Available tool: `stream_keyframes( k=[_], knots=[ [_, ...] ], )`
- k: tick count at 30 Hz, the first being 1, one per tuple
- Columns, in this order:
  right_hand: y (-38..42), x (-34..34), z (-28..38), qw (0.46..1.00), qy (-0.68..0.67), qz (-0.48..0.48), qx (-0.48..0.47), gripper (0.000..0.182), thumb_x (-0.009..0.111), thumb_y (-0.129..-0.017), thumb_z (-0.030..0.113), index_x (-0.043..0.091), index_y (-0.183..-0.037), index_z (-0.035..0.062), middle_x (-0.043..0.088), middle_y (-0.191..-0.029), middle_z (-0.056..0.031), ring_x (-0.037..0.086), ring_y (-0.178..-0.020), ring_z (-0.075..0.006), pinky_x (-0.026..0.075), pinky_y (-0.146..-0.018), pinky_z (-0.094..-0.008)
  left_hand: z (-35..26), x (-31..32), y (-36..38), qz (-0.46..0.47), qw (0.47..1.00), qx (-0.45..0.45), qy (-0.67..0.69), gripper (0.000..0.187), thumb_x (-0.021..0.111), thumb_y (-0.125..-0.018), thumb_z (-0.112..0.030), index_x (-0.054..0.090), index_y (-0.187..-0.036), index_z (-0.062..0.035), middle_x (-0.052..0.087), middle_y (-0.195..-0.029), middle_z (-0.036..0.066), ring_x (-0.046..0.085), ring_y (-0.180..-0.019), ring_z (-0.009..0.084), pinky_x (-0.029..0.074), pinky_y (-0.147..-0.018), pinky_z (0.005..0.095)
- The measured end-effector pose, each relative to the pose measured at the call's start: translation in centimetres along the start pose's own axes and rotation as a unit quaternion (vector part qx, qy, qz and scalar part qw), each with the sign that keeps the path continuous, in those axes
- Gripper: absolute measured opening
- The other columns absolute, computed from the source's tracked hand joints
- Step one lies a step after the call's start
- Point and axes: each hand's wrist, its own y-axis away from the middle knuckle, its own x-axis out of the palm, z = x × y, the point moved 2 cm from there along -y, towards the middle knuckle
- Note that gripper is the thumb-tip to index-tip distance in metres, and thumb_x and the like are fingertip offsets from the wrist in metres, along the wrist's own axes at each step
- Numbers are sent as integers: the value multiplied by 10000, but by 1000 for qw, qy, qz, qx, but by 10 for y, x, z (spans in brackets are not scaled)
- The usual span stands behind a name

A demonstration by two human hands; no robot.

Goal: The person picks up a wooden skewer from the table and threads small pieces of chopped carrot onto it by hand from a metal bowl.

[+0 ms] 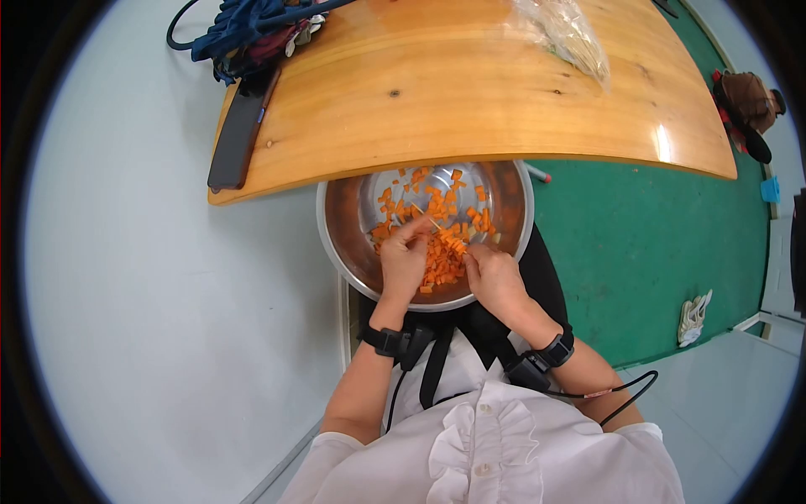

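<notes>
A wide metal bowl (334,260) rests on the lap, partly under the table edge. Orange diced pieces (441,265) lie across its bottom. My left hand (405,260) is over the bowl's left side, its thumb and finger pinched on a thin pale stick (435,223). Over the right side, my right hand (495,275) has its fingers closed beside the stick's lower end, where orange pieces (453,244) are bunched; whatever it grips is too small to make out.
Above the bowl is a wooden table (353,109) with a dark phone-like object (243,134), a blue cloth bundle (252,34) and a clear plastic bag (567,38). White shoes (693,319) and a brown bag (745,101) are at the right.
</notes>
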Motion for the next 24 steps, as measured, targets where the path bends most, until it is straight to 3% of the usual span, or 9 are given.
stream_keyframes(
  k=[2,4,7,10,11,17,20,24],
  knots=[
    [1,-2,-3,1000,-20,-5,8,94,534,-815,43,551,-765,-34,569,-638,-199,578,-618,-364,458,-551,-411,-6,-4,-15,-41,998,29,-46,268,522,-785,70,638,-1014,-6,626,-886,73,586,-784,127,469,-730,226],
    [3,-1,-6,998,-46,-36,-20,93,515,-834,40,536,-784,-35,566,-626,-179,579,-591,-347,451,-533,-395,-24,-7,-26,-32,984,69,-164,244,558,-765,41,640,-989,-9,614,-875,93,592,-774,177,477,-713,255],
    [2,-1,-9,995,-87,-39,19,89,490,-859,43,512,-814,-31,554,-597,-157,583,-574,-314,444,-518,-375,-32,1,-35,-12,949,126,-289,184,605,-739,-19,635,-919,-2,584,-898,130,590,-774,267,485,-702,336],
    [3,-2,-9,990,-131,-40,21,105,503,-849,49,456,-787,-21,540,-647,-241,552,-637,-416,438,-541,-454,-23,14,-42,9,915,146,-375,154,630,-722,-62,624,-859,9,563,-942,145,585,-804,310,484,-705,386],
    [3,-2,-8,990,-134,-37,23,106,504,-848,50,455,-785,-21,539,-645,-241,552,-636,-416,438,-541,-454,-19,17,-44,14,904,146,-402,152,636,-717,-72,620,-843,11,558,-957,145,583,-818,316,483,-707,394],
    [4,-3,-6,991,-126,-37,21,105,507,-847,53,460,-786,-19,543,-646,-237,555,-638,-412,440,-542,-449,-17,25,-45,5,913,109,-393,171,623,-719,-78,610,-868,6,573,-918,145,583,-813,328,482,-695,404],
    [3,-4,-6,992,-117,-46,10,100,514,-843,56,470,-791,-17,551,-651,-231,563,-643,-403,446,-543,-448,-8,17,-45,-3,950,53,-308,155,625,-718,-54,612,-860,6,608,-834,140,605,-774,307,491,-687,357],
    [4,-1,-8,996,-72,-39,-19,90,527,-830,57,485,-792,-13,566,-663,-216,577,-643,-382,459,-543,-440,-11,-9,-35,-90,988,5,-122,180,619,-741,-18,623,-916,24,643,-781,107,619,-719,186,488,-667,261]
  ],
)
